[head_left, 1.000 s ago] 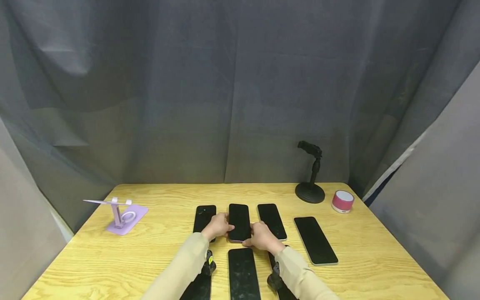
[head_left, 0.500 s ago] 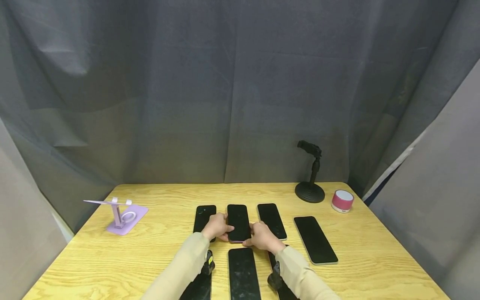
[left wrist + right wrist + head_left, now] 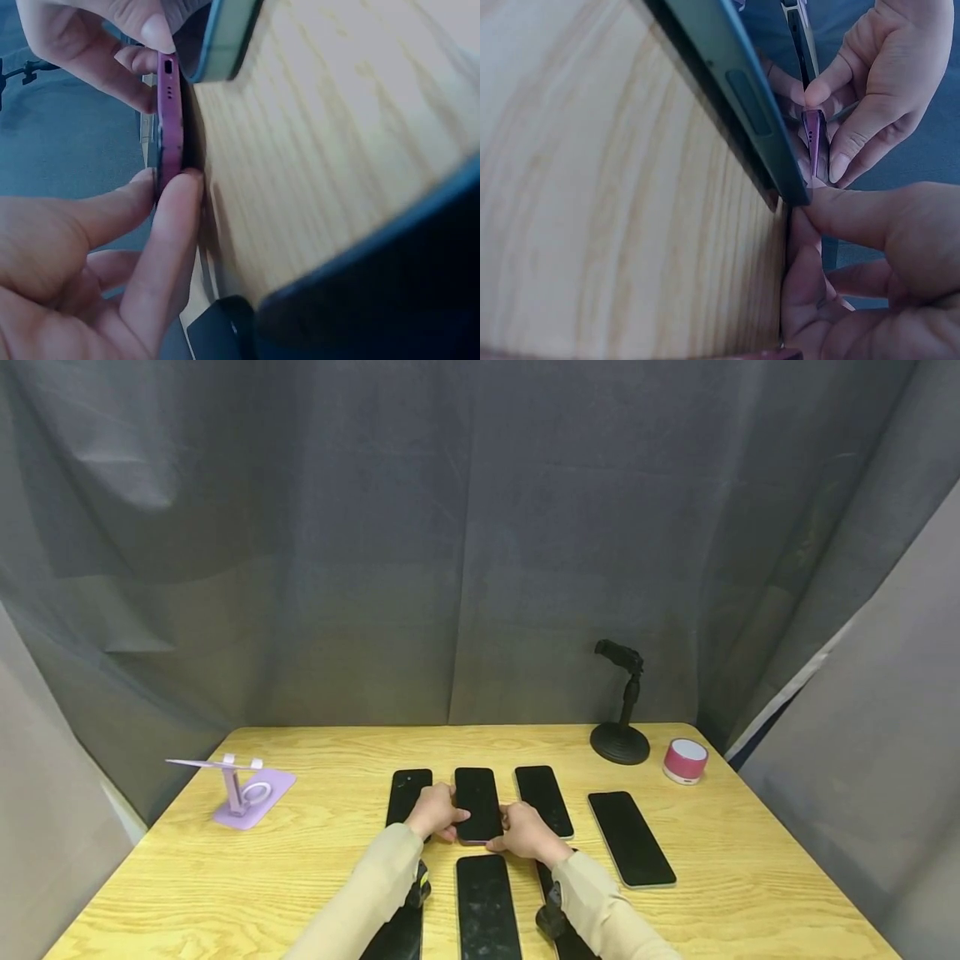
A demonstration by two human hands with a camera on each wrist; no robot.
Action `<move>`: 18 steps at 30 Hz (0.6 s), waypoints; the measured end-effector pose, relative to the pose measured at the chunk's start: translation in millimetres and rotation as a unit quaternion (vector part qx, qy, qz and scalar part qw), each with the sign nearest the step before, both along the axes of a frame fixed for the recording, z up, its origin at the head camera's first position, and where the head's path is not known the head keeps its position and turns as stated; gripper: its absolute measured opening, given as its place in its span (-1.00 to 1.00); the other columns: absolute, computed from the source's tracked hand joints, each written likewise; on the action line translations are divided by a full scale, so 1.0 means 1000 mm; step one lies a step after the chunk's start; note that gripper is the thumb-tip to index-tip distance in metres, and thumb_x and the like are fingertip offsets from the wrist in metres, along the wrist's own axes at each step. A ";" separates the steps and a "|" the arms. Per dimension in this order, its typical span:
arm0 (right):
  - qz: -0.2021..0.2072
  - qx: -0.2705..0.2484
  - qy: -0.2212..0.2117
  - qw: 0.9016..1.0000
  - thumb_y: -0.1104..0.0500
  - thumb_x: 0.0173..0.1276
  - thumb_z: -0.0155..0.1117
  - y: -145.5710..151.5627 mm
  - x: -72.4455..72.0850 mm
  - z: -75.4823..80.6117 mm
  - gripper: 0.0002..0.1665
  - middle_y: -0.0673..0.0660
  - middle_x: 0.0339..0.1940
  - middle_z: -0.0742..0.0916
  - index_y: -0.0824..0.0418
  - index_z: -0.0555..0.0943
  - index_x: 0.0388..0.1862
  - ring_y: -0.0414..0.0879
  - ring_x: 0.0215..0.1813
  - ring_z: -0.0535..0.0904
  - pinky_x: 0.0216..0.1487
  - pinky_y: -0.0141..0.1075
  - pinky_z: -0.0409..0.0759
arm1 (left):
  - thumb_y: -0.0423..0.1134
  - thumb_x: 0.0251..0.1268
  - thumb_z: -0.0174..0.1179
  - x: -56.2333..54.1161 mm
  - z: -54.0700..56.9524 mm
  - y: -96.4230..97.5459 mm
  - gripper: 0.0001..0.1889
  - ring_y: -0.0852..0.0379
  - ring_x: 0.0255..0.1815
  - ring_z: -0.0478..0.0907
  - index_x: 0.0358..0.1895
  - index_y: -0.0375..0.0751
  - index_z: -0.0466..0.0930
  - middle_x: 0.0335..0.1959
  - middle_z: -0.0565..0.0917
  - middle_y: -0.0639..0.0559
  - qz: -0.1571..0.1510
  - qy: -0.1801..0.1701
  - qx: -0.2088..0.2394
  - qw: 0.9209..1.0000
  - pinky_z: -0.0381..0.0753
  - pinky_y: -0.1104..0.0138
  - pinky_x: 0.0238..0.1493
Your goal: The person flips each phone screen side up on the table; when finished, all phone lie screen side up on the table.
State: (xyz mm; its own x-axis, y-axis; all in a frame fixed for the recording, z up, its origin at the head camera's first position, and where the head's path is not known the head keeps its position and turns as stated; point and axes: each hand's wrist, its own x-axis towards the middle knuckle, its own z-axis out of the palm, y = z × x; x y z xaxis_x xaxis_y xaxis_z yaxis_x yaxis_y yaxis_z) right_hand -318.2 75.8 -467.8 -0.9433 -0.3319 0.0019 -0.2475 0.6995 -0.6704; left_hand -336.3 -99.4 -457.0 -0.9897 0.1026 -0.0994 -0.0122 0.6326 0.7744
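A smartphone with a black screen and a pink-purple frame [image 3: 477, 803] lies face up in the middle of the back row. My left hand [image 3: 437, 812] pinches its left edge. In the left wrist view, that thumb is on the screen side and a finger is under the purple bottom edge [image 3: 171, 120]. My right hand [image 3: 527, 835] holds the lower right corner, with its thumb at the bottom edge and its fingers along the side. In the right wrist view a green-framed phone [image 3: 757, 105] partly covers the right fingertips.
Other phones surround it: one at left [image 3: 407, 793], one at right [image 3: 545, 800], one farther right [image 3: 632, 839] and one in front [image 3: 487, 906]. Two more lie partly under my forearms. A purple stand [image 3: 255, 797], a black stand [image 3: 620, 743] and a pink speaker [image 3: 686, 762] stand farther out.
The purple-framed phone has shifted very slightly left between my hands, and my left fingers have tucked closer to its edge. The other phones have stayed in place.
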 end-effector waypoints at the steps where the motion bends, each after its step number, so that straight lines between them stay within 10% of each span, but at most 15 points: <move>1: -0.001 -0.001 0.000 1.000 0.23 0.05 0.52 0.000 0.000 0.000 -0.17 -0.06 -0.79 0.23 0.64 0.39 0.20 -0.21 -0.71 0.03 -0.64 -0.38 0.05 | -0.38 0.20 0.29 -0.001 0.000 0.000 -0.37 0.20 -0.86 0.47 0.31 -0.57 0.28 -0.80 0.54 -0.09 0.002 0.001 -0.002 1.000 0.61 0.37 -0.68; 18: -0.032 0.035 0.009 0.999 0.21 0.03 0.54 -0.003 0.004 0.004 -0.21 0.20 -0.30 0.53 0.61 0.44 0.15 0.01 -0.28 0.40 -0.33 -0.22 0.41 | -0.37 0.15 0.33 0.006 0.004 0.008 -0.41 0.11 -0.82 0.57 0.24 -0.56 0.38 -0.78 0.61 -0.08 0.009 0.032 -0.055 0.998 0.56 0.39 -0.74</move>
